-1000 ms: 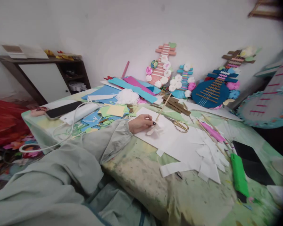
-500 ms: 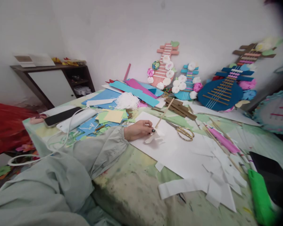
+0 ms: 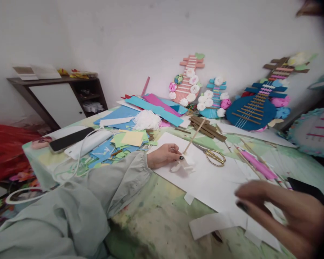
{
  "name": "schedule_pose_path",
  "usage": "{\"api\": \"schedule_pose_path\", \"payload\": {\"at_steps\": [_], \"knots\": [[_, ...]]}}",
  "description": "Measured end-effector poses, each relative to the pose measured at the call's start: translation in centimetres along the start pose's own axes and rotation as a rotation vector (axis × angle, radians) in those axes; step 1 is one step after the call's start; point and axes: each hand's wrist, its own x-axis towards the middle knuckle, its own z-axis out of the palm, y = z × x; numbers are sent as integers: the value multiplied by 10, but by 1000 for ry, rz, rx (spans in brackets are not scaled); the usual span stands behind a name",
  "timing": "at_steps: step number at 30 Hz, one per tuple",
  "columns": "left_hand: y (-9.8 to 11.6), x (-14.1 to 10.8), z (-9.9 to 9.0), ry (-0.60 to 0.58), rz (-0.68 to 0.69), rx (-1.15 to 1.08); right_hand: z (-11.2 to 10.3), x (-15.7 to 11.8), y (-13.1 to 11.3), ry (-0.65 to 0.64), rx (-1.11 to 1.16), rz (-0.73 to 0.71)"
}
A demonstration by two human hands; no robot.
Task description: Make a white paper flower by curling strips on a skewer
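My left hand (image 3: 166, 156) is closed in a pinch on a white crumpled paper flower (image 3: 184, 164), low over a white sheet of paper (image 3: 210, 187). A thin wooden stick (image 3: 194, 136) rises slantwise from that flower. At the lower right my right hand (image 3: 283, 212) is blurred, above the cut white paper strips (image 3: 213, 223); a small gap shows between thumb and forefinger, with nothing seen in it. Gold-handled scissors (image 3: 215, 157) lie just right of the stick, on the sheet's far edge.
Coloured paper scraps (image 3: 129, 138), white string (image 3: 146, 119) and brown strips (image 3: 209, 129) lie beyond my left hand. Decorated paper lutes (image 3: 252, 111) lean on the wall. A phone (image 3: 70, 139) and a white cable (image 3: 77, 158) are at left, a pink roll (image 3: 259, 165) at right.
My right hand has come into view from the lower right, over the paper strips. The left hand keeps its pinch on the flower; the view has shifted slightly.
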Motion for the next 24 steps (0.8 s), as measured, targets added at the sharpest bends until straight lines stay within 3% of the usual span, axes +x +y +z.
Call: {"api": "schedule_pose_path", "payload": {"at_steps": [3, 7, 10, 13, 24], "knots": [[-3, 1, 0, -9, 13, -1, 24, 49, -10, -163, -3, 88], [-4, -1, 3, -10, 20, 4, 65, 79, 1, -77, 322, 324], [-3, -2, 4, 5, 23, 28, 88, 78, 17, -27, 550, 455], [-3, -2, 4, 13, 25, 84, 102, 72, 27, -12, 552, 476], [-3, 0, 4, 48, 15, 93, 107, 67, 33, -40, 520, 489]]}}
